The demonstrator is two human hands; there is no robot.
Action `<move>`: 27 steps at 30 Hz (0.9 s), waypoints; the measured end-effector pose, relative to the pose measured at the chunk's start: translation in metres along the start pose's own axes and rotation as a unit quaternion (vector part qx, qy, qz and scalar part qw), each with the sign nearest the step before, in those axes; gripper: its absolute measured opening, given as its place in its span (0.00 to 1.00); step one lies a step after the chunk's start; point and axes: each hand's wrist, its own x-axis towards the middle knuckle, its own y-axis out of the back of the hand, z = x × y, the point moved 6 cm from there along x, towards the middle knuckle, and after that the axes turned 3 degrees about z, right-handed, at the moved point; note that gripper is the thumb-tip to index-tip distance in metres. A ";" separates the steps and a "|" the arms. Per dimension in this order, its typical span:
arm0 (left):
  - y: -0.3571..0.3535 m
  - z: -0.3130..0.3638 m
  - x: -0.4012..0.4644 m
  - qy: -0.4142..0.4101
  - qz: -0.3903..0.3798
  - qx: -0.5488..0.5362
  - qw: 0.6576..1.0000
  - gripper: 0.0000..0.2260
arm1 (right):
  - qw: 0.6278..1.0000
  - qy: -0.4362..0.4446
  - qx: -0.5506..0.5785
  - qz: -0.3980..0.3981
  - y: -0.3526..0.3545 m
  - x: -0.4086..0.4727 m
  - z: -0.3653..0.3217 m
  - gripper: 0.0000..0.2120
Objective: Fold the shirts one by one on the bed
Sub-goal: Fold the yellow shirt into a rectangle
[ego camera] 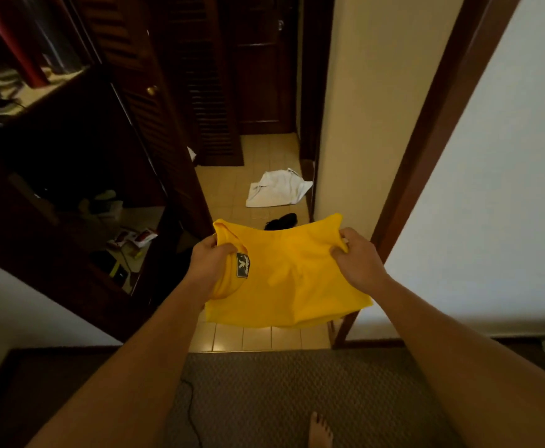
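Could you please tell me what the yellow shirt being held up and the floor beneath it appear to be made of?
The yellow shirt looks like a soft matte knit, probably cotton or a blend: it drapes and puckers where the left hand and right hand grip it. The floor appears to be glazed ceramic tile, with grout lines and glossy reflections.

Yellow shirt gripped in left hand and right hand, above tiled floor

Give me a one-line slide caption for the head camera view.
Both hands, left and right, hold a yellow fabric shirt over the tiled floor; a white cloth lies beyond.
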 end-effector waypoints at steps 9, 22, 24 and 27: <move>-0.009 0.058 0.098 -0.007 0.031 -0.036 0.999 0.19 | 0.999 0.034 -0.008 -0.031 -0.018 0.138 -0.042 0.21; 0.003 0.129 0.303 -0.001 0.021 -0.042 0.999 0.16 | 1.000 0.025 0.004 -0.016 -0.083 0.336 -0.093 0.14; 0.008 0.145 0.338 -0.010 0.013 -0.037 0.999 0.14 | 1.000 0.015 0.010 -0.007 -0.093 0.364 -0.103 0.17; 0.011 0.164 0.379 -0.017 0.003 -0.031 0.999 0.14 | 1.000 0.006 0.020 -0.005 -0.105 0.397 -0.115 0.20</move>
